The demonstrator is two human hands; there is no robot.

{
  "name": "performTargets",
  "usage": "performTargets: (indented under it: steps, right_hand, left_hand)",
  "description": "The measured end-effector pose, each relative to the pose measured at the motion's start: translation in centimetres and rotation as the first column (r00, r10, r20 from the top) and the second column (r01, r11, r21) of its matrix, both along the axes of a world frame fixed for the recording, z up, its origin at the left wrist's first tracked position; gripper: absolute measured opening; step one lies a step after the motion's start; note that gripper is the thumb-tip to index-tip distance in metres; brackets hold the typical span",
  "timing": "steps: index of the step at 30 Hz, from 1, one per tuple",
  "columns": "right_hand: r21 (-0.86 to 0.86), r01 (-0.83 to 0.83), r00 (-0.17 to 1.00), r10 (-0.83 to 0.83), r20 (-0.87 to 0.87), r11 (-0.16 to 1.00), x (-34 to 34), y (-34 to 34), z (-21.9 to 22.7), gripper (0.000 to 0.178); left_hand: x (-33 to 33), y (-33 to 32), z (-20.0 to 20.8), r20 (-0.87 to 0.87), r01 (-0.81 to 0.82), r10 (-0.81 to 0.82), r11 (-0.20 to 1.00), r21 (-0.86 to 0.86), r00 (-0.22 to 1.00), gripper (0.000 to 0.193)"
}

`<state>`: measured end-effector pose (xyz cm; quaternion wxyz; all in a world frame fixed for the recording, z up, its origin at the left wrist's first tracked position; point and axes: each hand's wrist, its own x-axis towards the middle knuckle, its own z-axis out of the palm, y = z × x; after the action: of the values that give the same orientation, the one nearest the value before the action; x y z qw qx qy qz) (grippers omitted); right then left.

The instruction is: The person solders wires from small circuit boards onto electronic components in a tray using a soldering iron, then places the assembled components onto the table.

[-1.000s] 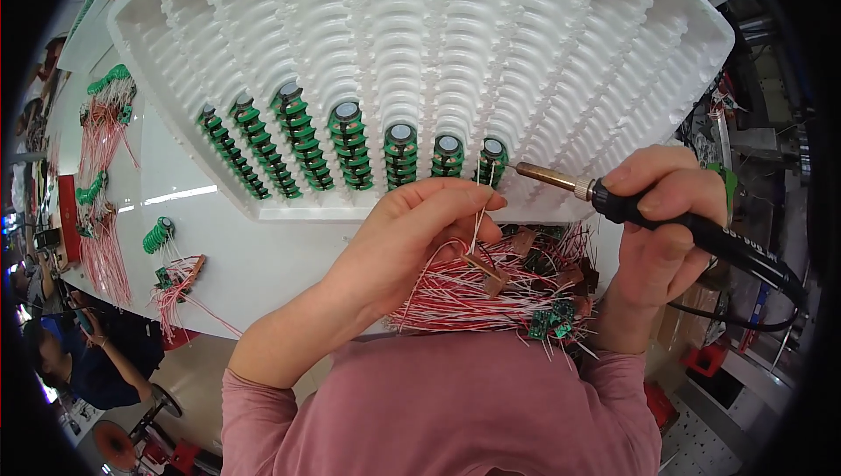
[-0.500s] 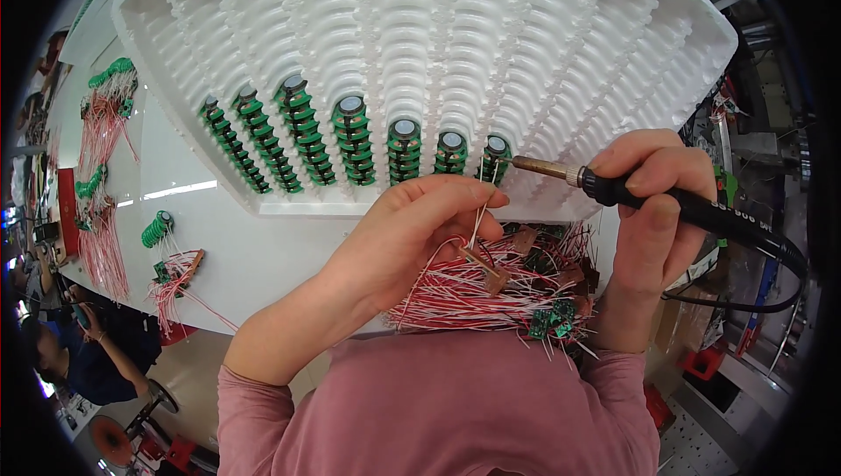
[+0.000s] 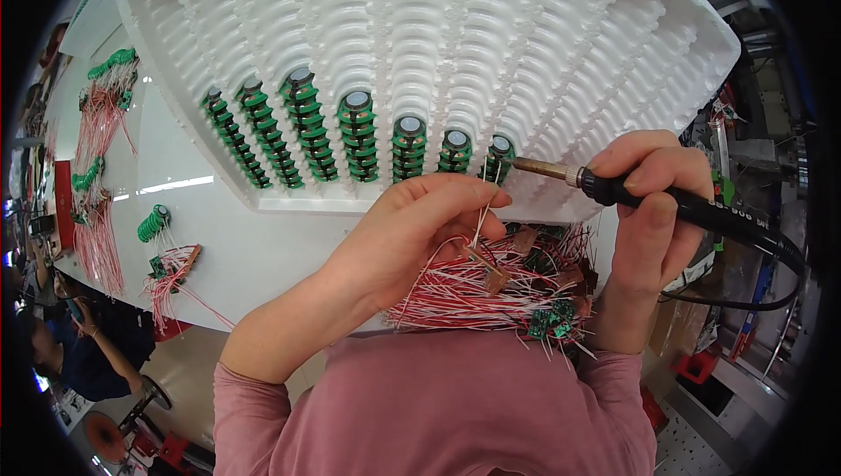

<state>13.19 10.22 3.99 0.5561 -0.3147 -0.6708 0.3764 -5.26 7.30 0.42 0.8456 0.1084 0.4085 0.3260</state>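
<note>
My left hand (image 3: 429,222) pinches thin white wires (image 3: 481,213) between thumb and fingertips. Their upper ends reach the rightmost round part (image 3: 500,145), which has a grey face and a green board, in the row nearest me. In my right hand (image 3: 659,196) is a soldering iron (image 3: 547,169), gripped by its black handle. Its tip lies at or very close to that round part and the wire ends; whether it touches, I cannot tell. Below my left hand lies a bundle of red and white wires (image 3: 473,296) with small green circuit boards (image 3: 552,320).
A white foam tray (image 3: 491,47) with ribbed slots holds several stacks of similar round parts (image 3: 357,139). More wired boards (image 3: 171,270) lie on the white table (image 3: 228,248) at left. The iron's black cable (image 3: 793,279) loops at right. Another person (image 3: 96,349) sits far left.
The view has shifted slightly, so the tray and stacks appear a little further right. Both hands keep nearly the same pose, with the iron's tip still beside the rightmost round part.
</note>
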Motion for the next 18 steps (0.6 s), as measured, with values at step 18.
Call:
performTargets:
  steps: [18]
  right_hand:
    - [0.023, -0.052, 0.998, 0.051, 0.029, 0.998, 0.07, -0.26, 0.12, 0.017]
  left_hand:
    - [-0.14, -0.16, -0.20, 0.001, -0.007, 0.007, 0.999, 0.035, 1.000, 0.022]
